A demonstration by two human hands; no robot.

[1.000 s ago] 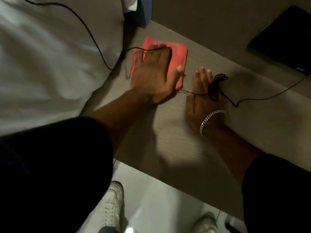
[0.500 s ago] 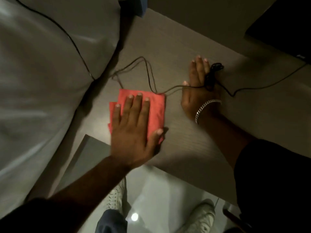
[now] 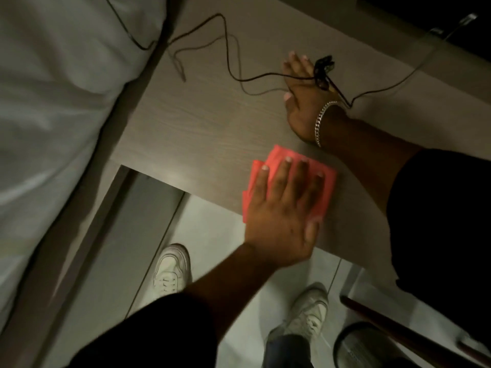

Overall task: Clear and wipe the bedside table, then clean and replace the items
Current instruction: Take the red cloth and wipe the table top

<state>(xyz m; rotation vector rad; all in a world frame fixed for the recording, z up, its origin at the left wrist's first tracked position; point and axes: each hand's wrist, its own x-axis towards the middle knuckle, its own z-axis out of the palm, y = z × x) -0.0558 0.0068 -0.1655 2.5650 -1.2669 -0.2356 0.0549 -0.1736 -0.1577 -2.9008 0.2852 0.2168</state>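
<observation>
A folded red cloth (image 3: 328, 181) lies near the front edge of the wood-grain bedside table (image 3: 202, 123). My left hand (image 3: 281, 208) is spread flat on top of the cloth, pressing it to the surface. Farther back, my right hand (image 3: 303, 102), with a silver bracelet at the wrist, rests flat on the table. A thin black cable (image 3: 225, 43) runs from the bed across the table and over my right hand, with a small tangled bunch of cable (image 3: 324, 70) beside its fingers.
A white bed sheet (image 3: 61, 115) fills the left side, right against the table. A dark flat object (image 3: 451, 19) sits at the back right. Below the table edge are a pale floor, my two white shoes (image 3: 172, 269) and a round bin (image 3: 369, 346).
My left hand has slid the red cloth from the back of the table beside the bed, toward the front edge and to the right. My right hand stays on the cable.
</observation>
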